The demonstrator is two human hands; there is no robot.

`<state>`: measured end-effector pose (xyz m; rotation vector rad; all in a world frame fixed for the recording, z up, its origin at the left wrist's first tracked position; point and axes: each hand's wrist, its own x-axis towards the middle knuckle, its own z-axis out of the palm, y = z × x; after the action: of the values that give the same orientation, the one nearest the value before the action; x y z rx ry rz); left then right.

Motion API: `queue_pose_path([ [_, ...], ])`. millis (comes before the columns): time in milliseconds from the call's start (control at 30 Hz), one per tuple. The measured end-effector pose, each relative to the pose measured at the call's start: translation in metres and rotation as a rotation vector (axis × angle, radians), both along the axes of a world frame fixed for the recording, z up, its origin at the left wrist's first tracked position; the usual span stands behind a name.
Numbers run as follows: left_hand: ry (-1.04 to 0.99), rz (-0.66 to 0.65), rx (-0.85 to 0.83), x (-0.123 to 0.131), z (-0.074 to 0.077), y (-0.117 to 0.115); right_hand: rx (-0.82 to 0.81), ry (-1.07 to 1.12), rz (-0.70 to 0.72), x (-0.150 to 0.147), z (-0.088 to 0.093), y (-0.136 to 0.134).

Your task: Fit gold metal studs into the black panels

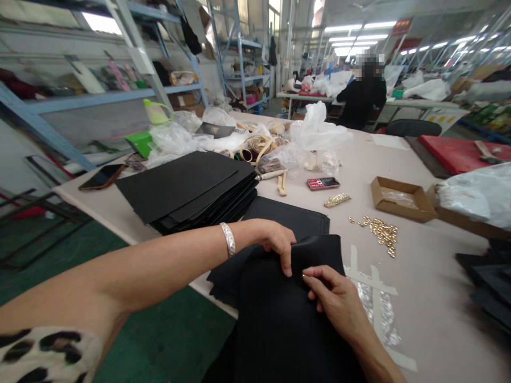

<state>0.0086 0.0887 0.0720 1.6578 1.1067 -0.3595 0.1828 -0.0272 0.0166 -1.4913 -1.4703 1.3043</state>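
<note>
A black leather-like panel (275,319) hangs over the table's near edge, its upper part folded up. My left hand (279,242) is closed on the fold of this panel, thumb on the near side and fingers behind it. Just right of it, my right hand (333,292) pinches a small shiny metal piece at the panel's surface; its exact kind is too small to make out. Beneath and behind the panel lie more black panels (295,210). To the right, small gold metal fittings (383,231) are scattered loose, with another row of gold fittings (337,200) farther back.
A tall stack of black sheets (187,181) stands at left, near a smartphone (102,176). Behind are a red keypad phone (323,183), plastic bags (319,125) and beige strips. A cardboard box (403,199) and a red board (467,151) lie right. A person (365,98) sits beyond.
</note>
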Motion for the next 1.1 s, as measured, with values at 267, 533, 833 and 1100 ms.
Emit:
queue_pose_path([
  [267,-0.025,0.054,-0.093,0.003,-0.003,-0.007,-0.002,0.028,0.016,-0.003,0.000,0.003],
  [533,-0.035,0.119,-0.039,0.003,0.001,-0.016,0.036,0.022,0.043,-0.006,-0.002,0.000],
  [833,-0.071,0.167,0.146,0.005,0.008,-0.042,0.261,-0.092,-0.088,-0.014,-0.005,-0.010],
  [1100,-0.258,0.219,0.147,0.004,-0.004,-0.067,0.108,0.128,0.093,0.005,0.007,-0.014],
])
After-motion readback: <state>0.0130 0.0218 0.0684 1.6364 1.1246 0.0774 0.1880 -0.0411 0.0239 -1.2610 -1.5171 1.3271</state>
